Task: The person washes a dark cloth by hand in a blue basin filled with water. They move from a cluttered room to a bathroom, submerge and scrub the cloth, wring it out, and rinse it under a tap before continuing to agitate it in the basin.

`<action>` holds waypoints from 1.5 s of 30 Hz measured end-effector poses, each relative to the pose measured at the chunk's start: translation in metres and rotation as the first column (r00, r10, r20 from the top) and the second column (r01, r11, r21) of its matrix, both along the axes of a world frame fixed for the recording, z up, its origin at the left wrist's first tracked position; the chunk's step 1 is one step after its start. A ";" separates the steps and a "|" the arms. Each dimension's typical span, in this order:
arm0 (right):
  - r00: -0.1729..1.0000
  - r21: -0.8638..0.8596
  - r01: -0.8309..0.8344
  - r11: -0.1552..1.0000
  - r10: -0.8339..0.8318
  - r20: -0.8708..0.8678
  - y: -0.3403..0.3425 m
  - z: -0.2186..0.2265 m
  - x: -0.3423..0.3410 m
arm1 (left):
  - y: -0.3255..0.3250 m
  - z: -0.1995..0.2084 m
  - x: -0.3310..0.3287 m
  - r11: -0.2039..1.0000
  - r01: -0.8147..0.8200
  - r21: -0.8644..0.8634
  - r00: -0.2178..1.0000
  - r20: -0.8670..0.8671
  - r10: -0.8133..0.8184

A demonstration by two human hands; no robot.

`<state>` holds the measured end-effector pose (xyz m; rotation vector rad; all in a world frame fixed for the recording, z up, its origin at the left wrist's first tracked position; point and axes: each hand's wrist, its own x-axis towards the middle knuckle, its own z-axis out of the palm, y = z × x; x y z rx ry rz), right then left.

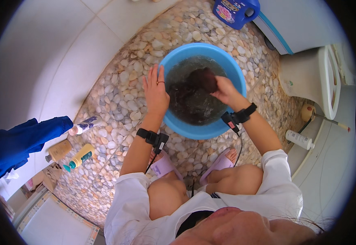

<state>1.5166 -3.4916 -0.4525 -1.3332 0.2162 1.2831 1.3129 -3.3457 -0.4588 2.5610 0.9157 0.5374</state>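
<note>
A round blue basin (202,132) stands on the pebbled floor in front of me, holding murky grey water (210,116). My left hand (156,92) rests against the basin's left rim, fingers stretched out and a ring on one of them. Over the right part of the basin, my right hand (225,90) is closed on a dark wet cloth (202,80), bunched and partly lifted from the water. The rest of the cloth lies below the surface and is hard to make out. Each wrist wears a black strap with a small device and a cable.
A blue jug (235,12) stands beyond the basin. At the left lie a yellow bottle (82,156), a brown bottle (59,150) and a white-purple bottle (86,124), beside hanging blue cloth (27,141). A toilet (308,75) and a white bottle (299,139) are at right.
</note>
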 end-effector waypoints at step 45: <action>-0.935 -0.926 0.079 0.370 0.349 0.060 -0.003 0.014 0.079 | -0.002 -0.009 0.003 0.999 0.040 -0.019 0.986 0.161 -0.036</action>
